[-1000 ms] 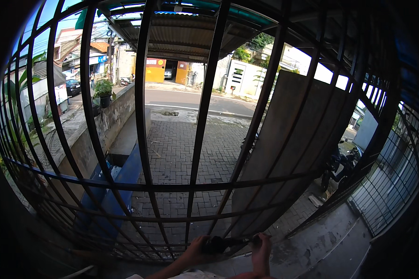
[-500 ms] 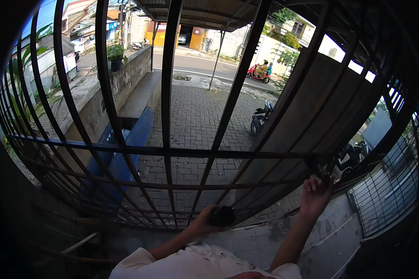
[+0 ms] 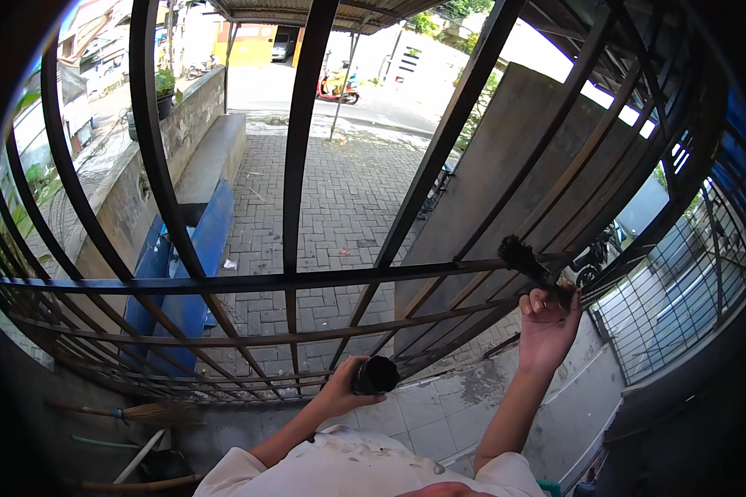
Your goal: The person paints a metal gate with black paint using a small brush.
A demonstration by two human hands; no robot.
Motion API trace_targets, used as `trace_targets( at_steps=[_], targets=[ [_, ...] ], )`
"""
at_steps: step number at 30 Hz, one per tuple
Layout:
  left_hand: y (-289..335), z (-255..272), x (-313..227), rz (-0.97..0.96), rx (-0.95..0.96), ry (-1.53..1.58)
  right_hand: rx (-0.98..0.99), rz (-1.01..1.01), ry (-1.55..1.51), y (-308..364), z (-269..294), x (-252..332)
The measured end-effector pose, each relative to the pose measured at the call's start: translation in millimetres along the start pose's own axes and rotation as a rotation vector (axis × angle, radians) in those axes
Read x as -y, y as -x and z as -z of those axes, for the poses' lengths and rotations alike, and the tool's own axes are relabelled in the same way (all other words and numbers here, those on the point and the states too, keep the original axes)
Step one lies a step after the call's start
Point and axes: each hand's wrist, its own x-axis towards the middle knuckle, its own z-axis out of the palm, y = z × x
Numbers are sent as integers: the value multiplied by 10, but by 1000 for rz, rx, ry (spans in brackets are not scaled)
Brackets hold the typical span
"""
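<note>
Right hand (image 3: 549, 327) has the dark brush (image 3: 534, 267) gripped by its lower end, up by the metal grille's horizontal rail (image 3: 240, 283); can't tell if they're touching. Left hand (image 3: 340, 391) is wrapped around a dark cup (image 3: 377, 375), down low. I'd hold that cup level and stroke lightly lengthwise along the rail. Brush points up and left, long axis on a diagonal.

Dark cylindrical container (image 3: 375, 377) gripped in left hand (image 3: 340, 393), blackish round top turned upward. Black brush (image 3: 524, 257) held in right hand (image 3: 549, 327), tilted, bristles pointed up-left, seen against dark metal grille (image 3: 290, 280); contact unclear.
</note>
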Motion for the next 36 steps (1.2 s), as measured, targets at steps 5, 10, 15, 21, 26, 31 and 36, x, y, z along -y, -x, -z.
trace_targets(
  at_steps=[5, 10, 15, 21, 26, 31, 36],
  targets=[
    [59, 159, 81, 52, 108, -54, -47, 685, 619, -300, -755, 504],
    [23, 253, 11, 0, 233, -119, 240, 1435, 1178, -771, -1587, 931],
    [-29, 220, 85, 7, 249, -52, 350, 1432, 1286, -1040, -2231, 998],
    [-106, 252, 79, -7, 308, -47, 324, 1407, 1448, -1145, -2419, 1089],
    [-158, 304, 71, -46, 313, -80, 414, 1481, 1629, -1187, -2376, 1052],
    [-210, 320, 62, -69, 335, -72, 530, 1525, 1516, -1139, -2448, 1063],
    [-232, 297, 61, -74, 359, -60, 566, 1601, 1674, -1111, -2494, 1129]
  ],
)
